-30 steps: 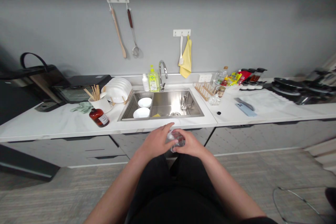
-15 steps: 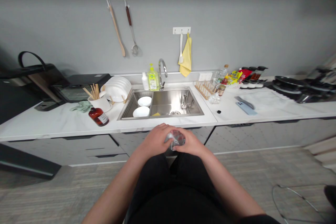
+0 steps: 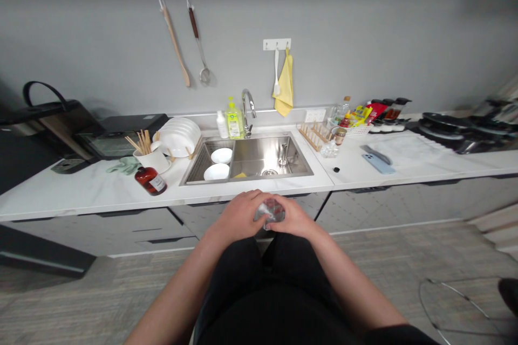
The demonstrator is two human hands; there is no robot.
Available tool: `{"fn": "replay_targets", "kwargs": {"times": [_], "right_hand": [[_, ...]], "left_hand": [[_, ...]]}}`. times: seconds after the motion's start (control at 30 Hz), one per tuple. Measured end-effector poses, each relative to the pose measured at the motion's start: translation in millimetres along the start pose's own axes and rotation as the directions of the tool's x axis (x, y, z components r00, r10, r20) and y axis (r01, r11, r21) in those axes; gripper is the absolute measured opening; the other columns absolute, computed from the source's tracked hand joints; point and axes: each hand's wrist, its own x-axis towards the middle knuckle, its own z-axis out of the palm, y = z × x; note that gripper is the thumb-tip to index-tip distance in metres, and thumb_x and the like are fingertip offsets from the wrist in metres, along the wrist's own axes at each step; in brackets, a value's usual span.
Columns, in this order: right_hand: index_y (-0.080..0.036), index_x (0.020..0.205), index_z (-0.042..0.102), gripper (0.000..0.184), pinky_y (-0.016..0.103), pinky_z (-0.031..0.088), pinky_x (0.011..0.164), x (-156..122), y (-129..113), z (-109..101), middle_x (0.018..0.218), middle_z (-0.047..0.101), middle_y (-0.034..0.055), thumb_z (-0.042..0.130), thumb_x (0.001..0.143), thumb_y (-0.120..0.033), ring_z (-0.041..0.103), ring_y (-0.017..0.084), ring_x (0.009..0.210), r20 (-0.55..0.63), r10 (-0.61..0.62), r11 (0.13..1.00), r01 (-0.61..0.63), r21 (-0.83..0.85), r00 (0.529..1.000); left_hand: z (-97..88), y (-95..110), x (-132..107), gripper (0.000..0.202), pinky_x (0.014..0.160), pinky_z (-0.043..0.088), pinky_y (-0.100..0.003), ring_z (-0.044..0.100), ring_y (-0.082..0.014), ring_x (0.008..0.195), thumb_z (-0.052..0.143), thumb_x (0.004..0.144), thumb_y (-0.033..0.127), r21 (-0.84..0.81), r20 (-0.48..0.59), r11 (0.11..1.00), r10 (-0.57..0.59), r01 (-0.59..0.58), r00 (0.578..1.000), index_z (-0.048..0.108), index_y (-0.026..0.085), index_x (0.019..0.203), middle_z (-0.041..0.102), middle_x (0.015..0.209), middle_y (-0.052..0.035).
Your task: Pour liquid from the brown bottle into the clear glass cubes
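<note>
Both my hands meet in front of my body, just below the front edge of the counter (image 3: 101, 191). My left hand (image 3: 238, 215) and my right hand (image 3: 293, 218) are closed around a small clear glass object (image 3: 270, 210), which shows only partly between the fingers. The steel sink (image 3: 259, 159) lies straight ahead, with two white bowls (image 3: 216, 164) in its left half.
Stacked white plates (image 3: 180, 137), a cup of chopsticks (image 3: 148, 153) and a brown bottle (image 3: 151, 180) stand left of the sink. A wooden rack (image 3: 315, 137), jars, a phone (image 3: 378, 163) and pans (image 3: 453, 132) lie to the right. A wire stool (image 3: 457, 307) is at lower right.
My hands have stayed together on the glass object, with the left fingers curling further over it. The view has tipped slightly, so the counter sits a little higher.
</note>
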Motion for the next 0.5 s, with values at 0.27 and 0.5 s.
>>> {"fn": "replay_targets", "kwargs": {"times": [0.27,0.5], "right_hand": [[-0.026,0.139,0.074,0.068,0.042,0.066,0.099,1.4,0.7,5.6,0.131,0.084,0.0071,0.098,0.075,-0.025,0.081,0.028,0.107,-0.008,0.044,0.998,-0.045,-0.041,0.999],[-0.027,0.14,0.074,0.068,0.043,0.067,0.098,1.7,8.1,6.6,0.133,0.084,0.0075,0.099,0.076,-0.026,0.081,0.028,0.108,-0.046,0.073,0.995,-0.076,-0.061,0.996]], "left_hand": [[6.5,-2.7,3.3,0.037,0.095,0.061,-0.044,0.083,-0.0361,0.108,0.061,0.114,0.041,0.148,-0.103,0.954,-0.248,0.262,0.963,0.072,0.022,0.144,0.086,0.125,-0.0171],[2.5,-20.8,8.1,0.038,0.079,0.055,-0.034,0.074,-0.0233,0.079,0.078,0.102,0.046,-0.176,-0.211,0.938,-0.332,0.298,0.919,0.077,0.024,0.132,0.079,0.089,-0.0027]]}}
